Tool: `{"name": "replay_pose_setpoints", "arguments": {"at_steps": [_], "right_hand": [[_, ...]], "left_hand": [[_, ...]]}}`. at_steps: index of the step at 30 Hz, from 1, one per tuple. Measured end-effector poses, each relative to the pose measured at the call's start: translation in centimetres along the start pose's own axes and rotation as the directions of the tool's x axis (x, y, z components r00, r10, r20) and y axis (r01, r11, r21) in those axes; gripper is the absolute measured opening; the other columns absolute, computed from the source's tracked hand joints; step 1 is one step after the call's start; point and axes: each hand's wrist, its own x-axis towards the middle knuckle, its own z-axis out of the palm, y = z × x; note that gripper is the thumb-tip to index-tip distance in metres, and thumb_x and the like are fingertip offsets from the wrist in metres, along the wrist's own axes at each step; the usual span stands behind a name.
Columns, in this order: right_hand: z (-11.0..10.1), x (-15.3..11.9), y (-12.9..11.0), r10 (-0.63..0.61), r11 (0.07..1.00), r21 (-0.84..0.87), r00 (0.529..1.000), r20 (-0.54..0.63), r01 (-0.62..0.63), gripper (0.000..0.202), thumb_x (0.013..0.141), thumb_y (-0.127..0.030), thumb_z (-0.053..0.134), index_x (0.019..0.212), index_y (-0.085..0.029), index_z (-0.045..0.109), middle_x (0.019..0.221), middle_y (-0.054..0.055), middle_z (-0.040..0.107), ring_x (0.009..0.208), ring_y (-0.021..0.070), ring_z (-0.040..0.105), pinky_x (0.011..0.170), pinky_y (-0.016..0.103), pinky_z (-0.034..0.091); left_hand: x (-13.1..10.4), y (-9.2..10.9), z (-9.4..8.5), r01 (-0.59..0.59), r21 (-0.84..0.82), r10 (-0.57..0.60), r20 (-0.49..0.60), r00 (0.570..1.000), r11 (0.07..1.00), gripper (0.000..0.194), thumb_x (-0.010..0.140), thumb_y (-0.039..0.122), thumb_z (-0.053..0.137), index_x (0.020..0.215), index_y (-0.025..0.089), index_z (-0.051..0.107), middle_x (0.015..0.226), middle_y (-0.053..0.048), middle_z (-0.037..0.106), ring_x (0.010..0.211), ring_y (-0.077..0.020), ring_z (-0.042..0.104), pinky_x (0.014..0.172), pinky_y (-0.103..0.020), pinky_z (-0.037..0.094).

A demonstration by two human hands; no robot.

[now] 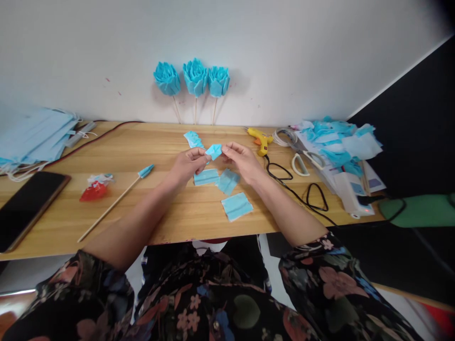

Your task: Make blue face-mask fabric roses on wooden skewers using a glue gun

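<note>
A small folded piece of blue mask fabric (213,151) is stretched between my two hands, just above the table. My left hand (190,164) pinches its left end, while my right hand (241,160) grips the right end between thumb and fingers. Below them lie flat blue squares: one pleated piece (206,177), another turned at an angle (228,181), and a third (237,206) nearer the front edge. Behind my left hand rests a group of folded blue pieces (193,139). Left of my forearm is a wooden stick (110,212) with a blue wrapped tip (145,171).
Three blue fabric flowers (195,78) on sticks lean against the wall. A yellow glue gun (261,140), scissors (300,164) and a heap of blue scraps (337,139) lie right. Face masks (39,132), a phone (30,206) and a red packet (94,191) are left.
</note>
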Motion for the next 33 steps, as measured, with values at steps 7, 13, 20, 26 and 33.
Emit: {"name": "replay_pose_setpoints", "arguments": {"at_steps": [7,13,20,26,33], "right_hand": [[-0.1,0.1,-0.1,-0.035,0.999,-0.025,0.999,-0.026,0.034,0.035,0.064,-0.046,0.084,0.087,-0.022,0.071,0.079,-0.003,0.066,0.076,0.0119,0.058,0.076,0.028,0.049],[-0.6,0.7,0.5,-0.074,0.997,-0.002,0.991,-0.114,0.075,0.026,0.067,-0.039,0.082,0.082,-0.023,0.069,0.076,-0.004,0.063,0.072,0.0105,0.057,0.076,0.027,0.051],[-2.0,1.6,0.6,0.039,0.985,0.172,0.98,-0.193,-0.005,0.033,0.065,-0.034,0.083,0.091,-0.024,0.065,0.073,-0.007,0.06,0.067,0.0081,0.056,0.071,0.025,0.055],[-2.2,1.8,0.7,0.092,0.97,0.24,0.979,-0.181,-0.047,0.035,0.062,-0.029,0.087,0.087,-0.022,0.064,0.07,-0.008,0.063,0.065,0.0065,0.058,0.066,0.021,0.055],[-2.5,1.8,0.7,0.117,0.976,0.204,0.97,-0.212,-0.073,0.035,0.064,-0.032,0.085,0.086,-0.023,0.061,0.07,-0.007,0.062,0.064,0.0066,0.058,0.064,0.022,0.055]], "left_hand": [[-0.3,0.1,0.0,-0.004,0.038,0.002,0.047,0.999,0.999,0.016,0.077,0.029,0.071,0.076,0.018,0.06,0.048,0.007,0.045,0.046,-0.0064,0.035,0.05,-0.022,0.027],[0.2,0.6,-0.8,-0.024,0.066,0.024,0.006,1.0,0.998,0.016,0.078,0.033,0.07,0.076,0.017,0.065,0.05,0.005,0.046,0.048,-0.0071,0.036,0.05,-0.023,0.028],[1.8,0.0,-4.1,-0.066,0.485,0.156,-0.149,0.976,0.872,0.014,0.078,0.032,0.067,0.075,0.019,0.069,0.057,0.002,0.054,0.054,-0.0109,0.043,0.053,-0.025,0.029],[1.8,-0.9,-4.7,-0.032,0.819,0.136,-0.057,0.989,0.573,0.01,0.075,0.022,0.065,0.07,0.022,0.074,0.072,-0.004,0.071,0.064,-0.0173,0.055,0.059,-0.028,0.029],[1.1,-0.8,-3.4,-0.117,0.851,0.142,0.05,0.989,0.512,0.029,0.084,0.02,0.053,0.086,0.025,0.081,0.095,-0.005,0.08,0.081,-0.0217,0.066,0.065,-0.028,0.037]]}}
